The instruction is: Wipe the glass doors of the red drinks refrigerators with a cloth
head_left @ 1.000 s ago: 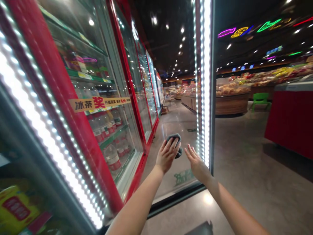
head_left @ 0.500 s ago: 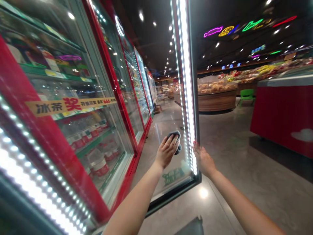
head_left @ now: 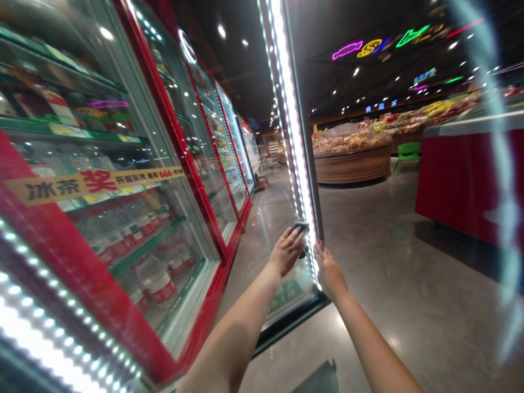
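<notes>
My left hand (head_left: 284, 256) presses a grey cloth (head_left: 302, 225) to the inner side of an open glass cooler door (head_left: 282, 314), its fingers closed over the cloth near the door's lit strip. Bright LED lights (head_left: 295, 136) run along that side of the door. At the outer frame of the same door, my right hand (head_left: 332, 275) grips the edge low down, level with the left hand; its fingertips are partly lost in the glare. Green lettering shows near the bottom of the glass.
On the left stands a row of red-framed coolers (head_left: 210, 229) with bottles (head_left: 158, 275) on shelves. Farther off are a round wooden display stand (head_left: 354, 164), a green chair (head_left: 408, 153) and a red freezer chest (head_left: 454, 174). Grey floor (head_left: 368, 234) lies right of the door.
My left hand has slid the cloth right across the glass, closer to the LED strip. The right hand has closed more around the door edge. The view has shifted slightly.
</notes>
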Available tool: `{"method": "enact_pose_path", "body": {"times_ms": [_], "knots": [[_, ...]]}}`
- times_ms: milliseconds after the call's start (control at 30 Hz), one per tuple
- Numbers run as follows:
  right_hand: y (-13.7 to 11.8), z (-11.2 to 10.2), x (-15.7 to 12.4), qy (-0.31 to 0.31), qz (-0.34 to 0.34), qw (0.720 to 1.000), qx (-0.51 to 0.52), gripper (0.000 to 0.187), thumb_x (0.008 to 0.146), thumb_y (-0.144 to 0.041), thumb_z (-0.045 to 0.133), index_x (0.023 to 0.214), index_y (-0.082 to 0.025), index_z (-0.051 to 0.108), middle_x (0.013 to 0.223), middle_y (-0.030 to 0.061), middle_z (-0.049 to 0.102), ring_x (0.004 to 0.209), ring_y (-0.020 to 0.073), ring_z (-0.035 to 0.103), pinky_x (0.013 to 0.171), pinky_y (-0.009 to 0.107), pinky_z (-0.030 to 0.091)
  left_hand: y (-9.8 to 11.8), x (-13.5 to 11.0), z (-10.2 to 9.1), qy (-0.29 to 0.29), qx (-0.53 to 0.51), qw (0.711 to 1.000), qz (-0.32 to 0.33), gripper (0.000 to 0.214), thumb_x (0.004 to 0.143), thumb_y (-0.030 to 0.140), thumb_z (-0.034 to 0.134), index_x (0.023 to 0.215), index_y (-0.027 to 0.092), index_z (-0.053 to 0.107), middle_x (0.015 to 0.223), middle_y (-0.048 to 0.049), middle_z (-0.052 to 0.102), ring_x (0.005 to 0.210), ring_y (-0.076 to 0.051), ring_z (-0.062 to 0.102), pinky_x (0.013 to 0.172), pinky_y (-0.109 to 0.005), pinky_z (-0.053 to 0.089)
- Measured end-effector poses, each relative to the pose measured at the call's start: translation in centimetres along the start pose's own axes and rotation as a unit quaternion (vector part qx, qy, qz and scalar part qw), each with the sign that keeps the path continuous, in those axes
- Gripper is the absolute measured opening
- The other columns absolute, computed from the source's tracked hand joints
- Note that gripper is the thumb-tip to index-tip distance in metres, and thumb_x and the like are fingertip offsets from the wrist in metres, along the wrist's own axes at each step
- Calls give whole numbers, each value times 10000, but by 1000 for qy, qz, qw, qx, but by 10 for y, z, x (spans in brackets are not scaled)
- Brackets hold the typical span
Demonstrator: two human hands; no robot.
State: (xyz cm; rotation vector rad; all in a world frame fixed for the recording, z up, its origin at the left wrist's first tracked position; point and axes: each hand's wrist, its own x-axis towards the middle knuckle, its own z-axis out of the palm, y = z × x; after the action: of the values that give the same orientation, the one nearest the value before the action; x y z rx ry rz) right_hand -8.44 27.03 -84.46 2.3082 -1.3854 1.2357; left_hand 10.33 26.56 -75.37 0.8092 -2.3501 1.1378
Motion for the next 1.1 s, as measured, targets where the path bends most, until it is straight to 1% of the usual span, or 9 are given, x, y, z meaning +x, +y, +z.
{"method": "enact_pose_path", "body": {"times_ms": [133, 333, 567, 633, 767, 833, 900, 1000, 1100], "knots": [[-11, 5, -30, 1, 47, 999, -5, 822, 870, 80, 354, 1636, -198, 249, 1637, 147, 366, 1529, 328, 310, 1187, 520, 424, 18, -29, 16, -45, -11, 998, 42, 331, 1017, 154, 488, 1315, 205, 623, 1500, -63, 586, 1481, -190, 431, 1279, -455, 319], [-17, -6, -36, -10, 102, 995, 6, 741, 852, 73, 317, 1565, -106, 405, 1642, 160, 367, 1561, 290, 240, 1215, 492, 373, 10, -13, 26, -38, 7, 999, 22, 354, 1009, 133, 487, 1330, 217, 612, 1555, -76, 522, 1534, -247, 333, 1286, -515, 288], [-32, -5, -41, 37, 89, 995, 28, 762, 854, 51, 324, 1585, -155, 377, 1633, 134, 398, 1568, 286, 220, 1214, 524, 377, 57, -74, 36, -57, -4, 995, 85, 307, 1001, 160, 502, 1247, 220, 676, 1450, -14, 633, 1432, -142, 491, 1283, -365, 318], [-31, -5, -42, 49, 80, 995, 26, 764, 843, 62, 323, 1574, -149, 395, 1627, 138, 406, 1570, 286, 209, 1218, 530, 370, 43, -58, 26, -50, -3, 995, 84, 352, 1001, 154, 494, 1313, 212, 646, 1507, -33, 581, 1479, -164, 431, 1300, -405, 278], [-26, -7, -38, 104, 96, 989, 35, 721, 839, 54, 319, 1529, -106, 454, 1588, 185, 452, 1560, 299, 244, 1193, 549, 399, -1, 1, 0, 29, 61, 997, -47, 458, 995, 101, 462, 1436, 182, 554, 1587, -76, 484, 1559, -256, 267, 1314, -536, 177], [-27, -7, -36, 117, 97, 987, 48, 705, 854, 41, 321, 1530, -111, 453, 1575, 190, 469, 1555, 300, 260, 1178, 546, 423, -3, 6, -4, 36, 67, 996, -55, 452, 1001, 111, 462, 1440, 173, 550, 1599, -72, 468, 1565, -258, 240, 1318, -514, 177], [-30, -7, -35, 114, 88, 988, 60, 713, 864, 43, 328, 1546, -135, 431, 1576, 179, 472, 1552, 293, 268, 1173, 537, 436, 13, -17, 0, 6, 59, 998, -27, 435, 1008, 114, 459, 1427, 170, 561, 1594, -53, 477, 1556, -240, 271, 1318, -477, 200], [-39, -5, -37, 98, 70, 991, 66, 732, 861, 70, 325, 1547, -161, 432, 1589, 165, 457, 1547, 286, 281, 1183, 534, 426, 45, -81, 8, -74, 18, 996, 42, 364, 1035, 166, 454, 1358, 207, 617, 1538, -5, 549, 1500, -166, 393, 1309, -410, 251], [-48, -1, -39, 70, 61, 994, 61, 744, 838, 99, 303, 1512, -156, 489, 1583, 156, 467, 1543, 290, 293, 1194, 547, 405, 46, -121, -3, -128, -5, 988, 87, 374, 1039, 165, 451, 1363, 266, 610, 1525, 36, 561, 1469, -99, 428, 1296, -339, 276]]}}
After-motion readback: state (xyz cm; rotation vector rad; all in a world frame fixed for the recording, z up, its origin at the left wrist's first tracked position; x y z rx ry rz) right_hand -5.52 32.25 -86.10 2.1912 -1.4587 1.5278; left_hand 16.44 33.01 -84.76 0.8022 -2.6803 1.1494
